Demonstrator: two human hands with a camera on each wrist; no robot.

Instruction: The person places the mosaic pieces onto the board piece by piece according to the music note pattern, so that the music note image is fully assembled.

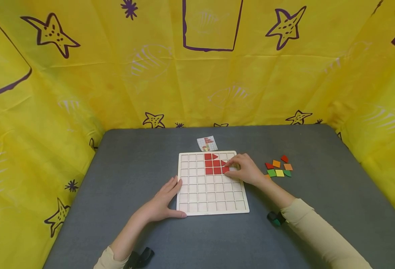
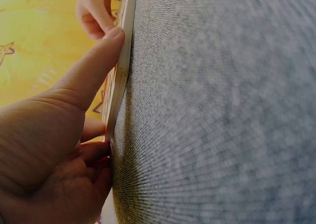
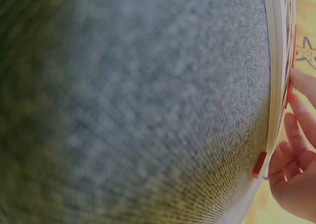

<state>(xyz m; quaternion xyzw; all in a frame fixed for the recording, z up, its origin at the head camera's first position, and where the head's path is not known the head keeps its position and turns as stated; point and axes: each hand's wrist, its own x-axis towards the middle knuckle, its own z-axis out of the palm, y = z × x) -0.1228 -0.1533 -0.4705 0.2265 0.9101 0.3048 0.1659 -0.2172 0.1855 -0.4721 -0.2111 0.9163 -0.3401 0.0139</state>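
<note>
A pale wooden grid board (image 1: pixel 202 197) lies on the grey table. Red tiles (image 1: pixel 212 167) form a group in its upper middle cells, with a small pointed red tile (image 1: pixel 215 156) on the top row. My left hand (image 1: pixel 162 201) rests at the board's lower left, its long fingers on the left edge and its thumb at the front edge. Over the upper right cells, my right hand (image 1: pixel 246 170) pinches a red tile (image 1: pixel 225 170) between thumb and index finger, at the right end of the red group. That tile's exact outline is partly hidden.
Behind the board lies a small printed card (image 1: pixel 207 143) with a coloured pattern on a grid. Loose tiles lie right of the board, among them a yellow square (image 1: pixel 279 173), a green square (image 1: pixel 271 173) and an orange square (image 1: pixel 276 163). Yellow cloth (image 1: pixel 190 93) surrounds the table.
</note>
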